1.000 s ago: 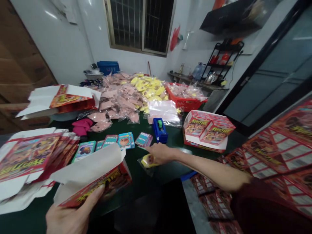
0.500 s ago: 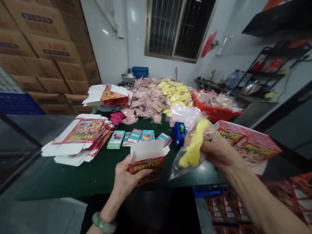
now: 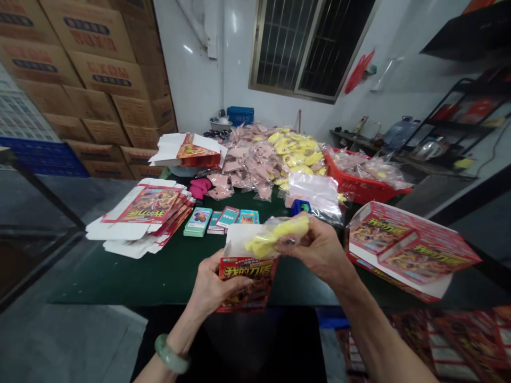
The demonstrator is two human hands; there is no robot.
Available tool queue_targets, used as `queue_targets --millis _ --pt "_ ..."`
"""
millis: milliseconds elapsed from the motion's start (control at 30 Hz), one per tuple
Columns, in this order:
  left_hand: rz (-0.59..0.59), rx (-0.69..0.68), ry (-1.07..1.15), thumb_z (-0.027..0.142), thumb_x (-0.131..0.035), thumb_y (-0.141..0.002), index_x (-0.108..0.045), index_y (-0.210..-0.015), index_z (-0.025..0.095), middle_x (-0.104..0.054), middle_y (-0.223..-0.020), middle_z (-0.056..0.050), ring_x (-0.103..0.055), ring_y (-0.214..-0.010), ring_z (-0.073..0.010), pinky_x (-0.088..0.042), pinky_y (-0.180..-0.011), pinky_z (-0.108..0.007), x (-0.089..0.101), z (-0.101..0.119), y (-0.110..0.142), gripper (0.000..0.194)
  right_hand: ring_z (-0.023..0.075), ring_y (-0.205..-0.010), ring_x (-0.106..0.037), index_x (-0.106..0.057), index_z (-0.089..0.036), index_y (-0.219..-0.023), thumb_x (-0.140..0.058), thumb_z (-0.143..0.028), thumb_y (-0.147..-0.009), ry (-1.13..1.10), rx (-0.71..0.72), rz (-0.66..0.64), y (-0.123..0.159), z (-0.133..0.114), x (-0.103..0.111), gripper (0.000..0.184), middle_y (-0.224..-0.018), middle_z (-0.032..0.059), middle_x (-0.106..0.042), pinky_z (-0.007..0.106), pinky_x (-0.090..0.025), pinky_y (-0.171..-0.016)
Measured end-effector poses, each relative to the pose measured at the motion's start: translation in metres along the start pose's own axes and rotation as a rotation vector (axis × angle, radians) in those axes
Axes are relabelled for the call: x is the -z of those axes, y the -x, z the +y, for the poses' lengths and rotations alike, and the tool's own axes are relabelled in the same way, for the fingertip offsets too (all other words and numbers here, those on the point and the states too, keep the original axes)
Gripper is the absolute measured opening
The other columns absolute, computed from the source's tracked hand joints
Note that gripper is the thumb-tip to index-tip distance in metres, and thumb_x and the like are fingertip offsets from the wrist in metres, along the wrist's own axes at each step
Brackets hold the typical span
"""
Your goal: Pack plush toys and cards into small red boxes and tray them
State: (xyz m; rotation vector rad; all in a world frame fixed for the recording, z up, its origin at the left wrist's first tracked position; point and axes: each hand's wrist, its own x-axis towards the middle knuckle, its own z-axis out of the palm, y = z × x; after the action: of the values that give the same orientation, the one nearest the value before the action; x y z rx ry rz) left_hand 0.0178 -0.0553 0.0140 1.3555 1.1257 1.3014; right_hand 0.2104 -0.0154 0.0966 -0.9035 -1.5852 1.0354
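My left hand (image 3: 217, 284) clamps the red box (image 3: 247, 282) steady, and my right hand (image 3: 319, 247) pinches the yellow bag (image 3: 275, 234) just above it, well centered.

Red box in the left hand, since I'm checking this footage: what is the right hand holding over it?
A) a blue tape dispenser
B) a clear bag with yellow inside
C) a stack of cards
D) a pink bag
B: the right hand pinches the clear bag just above the open box.

The bag in my fingers (image 3: 297, 239) is thin, glossy clear plastic; the box (image 3: 245, 282) is smooth printed card, and the cartons (image 3: 101, 80) are matt brown cardboard.
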Motion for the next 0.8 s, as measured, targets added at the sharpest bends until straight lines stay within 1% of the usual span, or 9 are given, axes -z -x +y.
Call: queue_targets --millis 100,167,233,300,400,467,567,633,800 --pt "-0.063 -0.050 -0.040 0.029 -0.080 -0.056 -0.067 -0.092 0.014 -0.072 -0.082 -0.004 -0.066 -0.074 -0.0190 -0.053 -0.067 -0.026 0.000 0.004 -0.001 0.041 0.0088 -0.052 -0.052 -0.053 -0.020 -0.073 -0.075 -0.035 -0.064 0.036 0.000 0.028 -0.002 -0.006 -0.001 0.028 -0.066 -0.0037 -0.059 0.019 -0.044 -0.043" --pt "-0.070 -0.073 -0.071 0.029 -0.080 -0.057 -0.067 -0.091 0.014 -0.071 -0.080 -0.003 -0.064 -0.072 -0.0177 -0.052 -0.067 -0.025 0.000 0.006 -0.002 0.040 0.0083 -0.052 -0.050 -0.052 -0.019 -0.071 -0.072 -0.035 -0.068 0.168 0.020 0.026 0.000 -0.006 -0.005 0.025 -0.063 -0.0040 -0.057 0.018 -0.041 -0.044" --pt "-0.061 -0.072 -0.095 0.030 -0.080 -0.058 -0.066 -0.090 0.014 -0.070 -0.078 -0.002 -0.063 -0.070 -0.0165 -0.051 -0.065 -0.024 0.000 0.006 -0.003 0.039 0.0081 -0.053 -0.049 -0.053 -0.018 -0.070 -0.069 -0.033 -0.071 0.311 0.031 -0.045 0.004 -0.005 -0.005 0.022 -0.061 -0.0041 -0.055 0.018 -0.039 -0.045" --pt "-0.055 -0.050 -0.094 0.032 -0.079 -0.059 -0.066 -0.092 0.014 -0.070 -0.078 -0.002 -0.062 -0.069 -0.0160 -0.050 -0.065 -0.024 0.000 0.006 -0.004 0.040 0.0091 -0.057 -0.053 -0.057 -0.018 -0.082 -0.069 -0.030 -0.072 0.361 0.011 -0.155 0.008 -0.007 0.000 0.019 -0.067 -0.0031 -0.059 0.018 -0.041 -0.047" --pt "-0.050 -0.031 -0.092 0.033 -0.078 -0.060 -0.065 -0.093 0.014 -0.069 -0.079 -0.002 -0.062 -0.070 -0.0158 -0.050 -0.065 -0.024 -0.001 0.007 -0.004 0.040 0.0140 -0.075 -0.062 -0.047 -0.022 -0.121 -0.072 -0.029 -0.070 0.369 0.072 -0.139 0.011 -0.015 0.012 0.057 -0.094 0.0030 -0.064 0.022 -0.049 -0.055" --pt "-0.049 -0.045 -0.112 0.033 -0.078 -0.060 -0.065 -0.092 0.014 -0.069 -0.079 -0.002 -0.061 -0.069 -0.0155 -0.049 -0.065 -0.024 -0.002 0.008 -0.003 0.040 0.0174 -0.089 -0.062 -0.043 -0.024 -0.127 -0.070 -0.028 -0.072 0.491 0.269 -0.023 0.015 -0.019 0.015 0.061 -0.107 0.0067 -0.061 0.027 -0.052 -0.065" --pt "-0.032 -0.090 -0.161 0.032 -0.079 -0.058 -0.065 -0.085 0.013 -0.066 -0.072 0.000 -0.058 -0.063 -0.0132 -0.047 -0.059 -0.021 -0.003 0.010 -0.001 0.035 0.0178 -0.095 -0.058 -0.058 -0.023 -0.109 -0.060 -0.021 -0.082 0.695 0.599 -0.021 0.025 -0.019 0.003 0.027 -0.102 0.0057 -0.063 0.033 -0.049 -0.079" --pt "-0.017 -0.096 -0.146 0.031 -0.079 -0.058 -0.065 -0.082 0.013 -0.065 -0.068 0.001 -0.056 -0.059 -0.0117 -0.046 -0.055 -0.020 -0.002 0.010 0.002 0.034 0.0174 -0.092 -0.057 -0.062 -0.022 -0.100 -0.055 -0.019 -0.086 0.762 0.701 -0.069 0.033 -0.016 -0.013 0.016 -0.096 0.0052 -0.064 0.033 -0.048 -0.081" --pt "-0.055 -0.046 -0.058 0.028 -0.081 -0.054 -0.064 -0.087 0.014 -0.067 -0.074 0.000 -0.060 -0.062 -0.0138 -0.048 -0.055 -0.020 0.002 0.011 0.011 0.040 0.0206 -0.083 -0.051 -0.066 -0.018 -0.081 -0.049 -0.024 -0.089 0.984 0.583 -0.025 0.038 -0.018 -0.043 0.019 -0.087 0.0077 -0.063 0.035 -0.044 -0.070"
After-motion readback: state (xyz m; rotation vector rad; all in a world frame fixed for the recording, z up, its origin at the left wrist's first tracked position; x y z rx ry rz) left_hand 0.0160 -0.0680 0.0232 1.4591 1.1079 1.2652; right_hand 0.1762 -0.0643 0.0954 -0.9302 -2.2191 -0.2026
